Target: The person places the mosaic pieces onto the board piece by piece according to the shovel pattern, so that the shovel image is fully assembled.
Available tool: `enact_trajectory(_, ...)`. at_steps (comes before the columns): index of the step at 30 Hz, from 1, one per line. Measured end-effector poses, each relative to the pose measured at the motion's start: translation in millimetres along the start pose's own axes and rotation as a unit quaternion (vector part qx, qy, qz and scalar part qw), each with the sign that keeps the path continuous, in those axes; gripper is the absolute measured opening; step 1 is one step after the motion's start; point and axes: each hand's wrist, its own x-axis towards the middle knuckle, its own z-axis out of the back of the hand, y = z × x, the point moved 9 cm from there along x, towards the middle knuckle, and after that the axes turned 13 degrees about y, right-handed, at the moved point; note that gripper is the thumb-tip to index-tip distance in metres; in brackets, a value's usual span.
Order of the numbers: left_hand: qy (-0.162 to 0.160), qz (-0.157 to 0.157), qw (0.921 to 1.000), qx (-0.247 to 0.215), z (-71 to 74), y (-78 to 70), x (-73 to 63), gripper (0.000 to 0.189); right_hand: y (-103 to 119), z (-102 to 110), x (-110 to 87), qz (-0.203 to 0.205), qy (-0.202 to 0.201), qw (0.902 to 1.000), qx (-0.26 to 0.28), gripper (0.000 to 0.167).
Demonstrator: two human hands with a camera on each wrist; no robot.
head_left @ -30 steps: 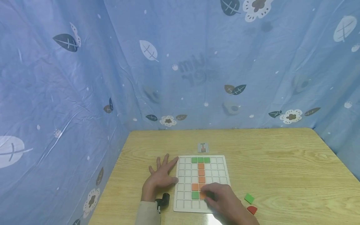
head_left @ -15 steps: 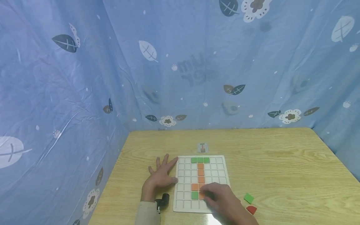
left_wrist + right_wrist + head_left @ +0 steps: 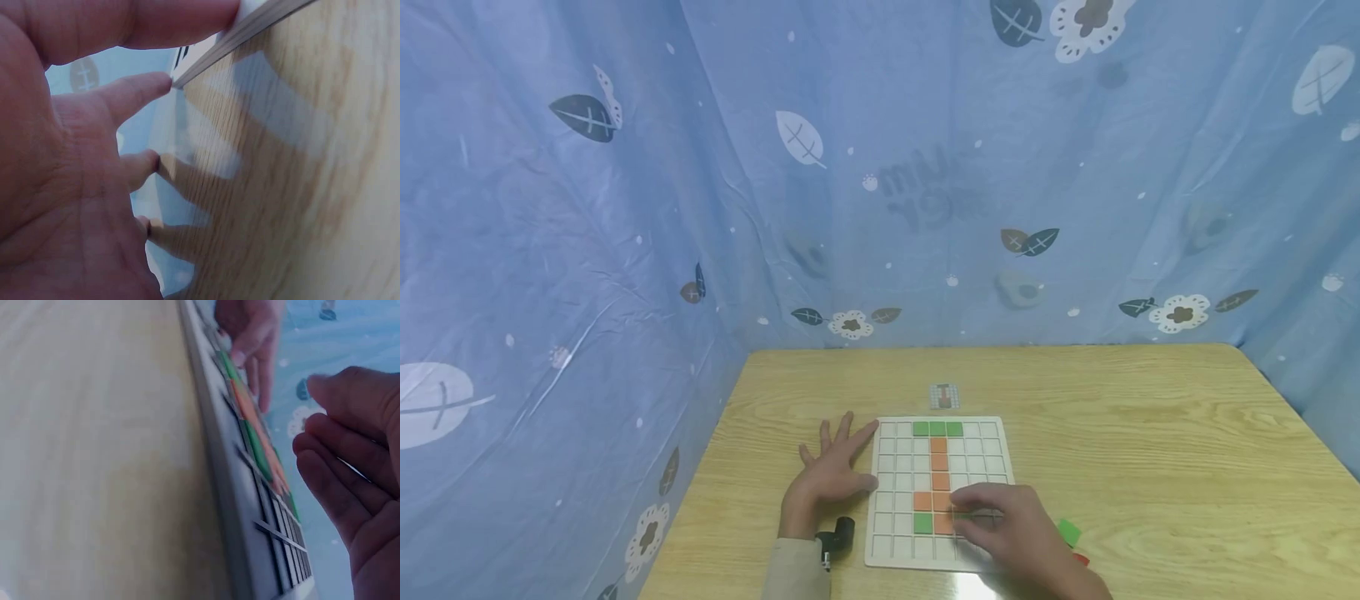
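Note:
A white grid board (image 3: 884,503) lies on the table. Three green square tiles (image 3: 937,429) line its far row, and orange tiles (image 3: 940,462) run down from them, widening lower down beside another green tile (image 3: 923,523). My left hand (image 3: 829,479) spreads its fingers, with thumb and index fingertip at the board's left edge. Over the lower right of the board hovers my right hand (image 3: 1018,525), covering some cells. In the right wrist view its thumb and fingers stand apart with nothing between them, and a green tile (image 3: 257,450) sits in the grid beyond.
A loose green tile (image 3: 1069,532) and a red piece (image 3: 1081,559), partly hidden by my right arm, lie on the wooden table (image 3: 1157,450). Behind the board is a small pattern card (image 3: 944,396). A blue patterned curtain (image 3: 925,208) encloses the table's back and sides.
My right hand has drawn back slightly to the right, its fingertips coming away from the lower orange tile. My left hand stays at the board's edge.

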Motion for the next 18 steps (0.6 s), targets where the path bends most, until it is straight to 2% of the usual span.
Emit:
enact_trajectory(4,0.001,0.003,1.0000,0.003,-0.6,0.0,-0.3,0.098,1,11,-2.3,0.010,-0.001,0.9999,-0.003,0.022)
enact_trajectory(6,0.001,0.004,1.0000,0.003,-1.1,0.3,-0.6,0.098,-3,16,-4.8,-0.007,0.005,1.0000,0.002,0.023)
enact_trajectory(11,-0.001,0.002,1.0000,0.002,-2.0,0.7,-0.2,0.098,-21,30,-16.6,-0.079,0.028,0.9960,0.029,0.026)
enact_trajectory(18,-0.001,0.000,1.0000,0.001,-1.4,0.2,-0.3,0.097,-43,55,-40.1,-0.131,0.035,0.9880,0.074,0.032)
